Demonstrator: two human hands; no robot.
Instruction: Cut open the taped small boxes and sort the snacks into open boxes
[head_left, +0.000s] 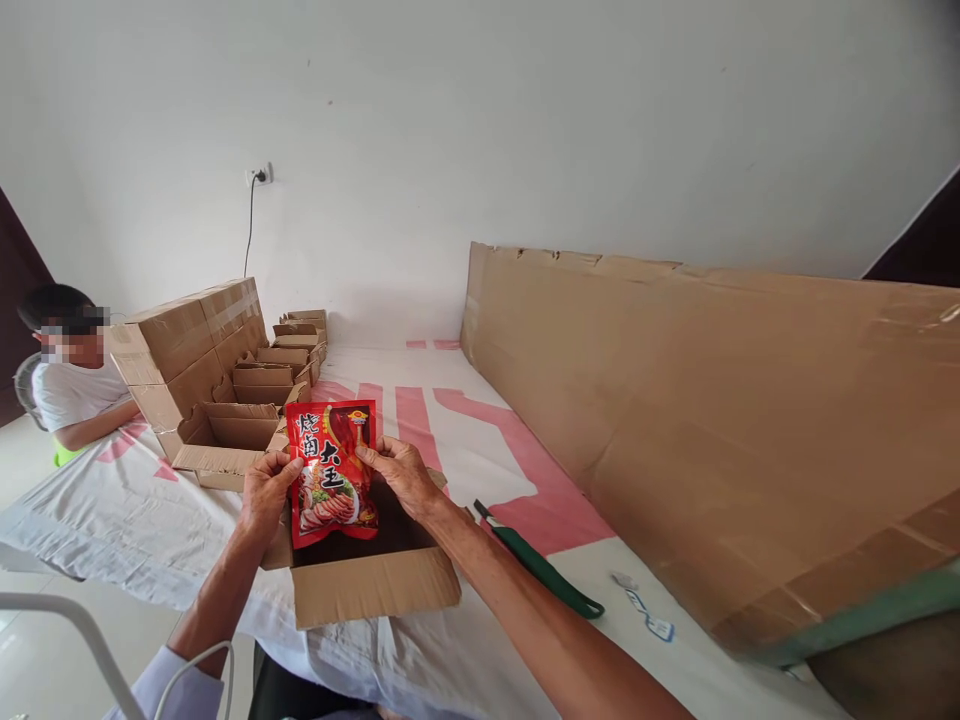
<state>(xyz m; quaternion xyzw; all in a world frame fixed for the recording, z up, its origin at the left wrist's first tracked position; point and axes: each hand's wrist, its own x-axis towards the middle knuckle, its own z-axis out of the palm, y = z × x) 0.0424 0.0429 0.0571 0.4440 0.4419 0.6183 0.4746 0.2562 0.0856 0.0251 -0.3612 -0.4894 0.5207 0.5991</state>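
A red printed food packet [334, 480] with a picture of sliced meat is held upright between both hands. My left hand [268, 488] pinches its left edge between thumb and fingers. On the other side, my right hand [401, 475] grips the packet's right edge the same way. Directly below and behind the packet stands an open cardboard box [379, 588], its front flap folded out toward me. The packet and my hands hide much of the box's inside, which looks dark.
Several open small boxes [240, 428] line the left, beside stacked closed cartons [184, 345]. A large cardboard sheet [697, 430] stands along the right. A green-handled tool [536, 568] and small labels [645, 608] lie on the cloth-covered table [480, 440]. A person [79, 385] sits at far left.
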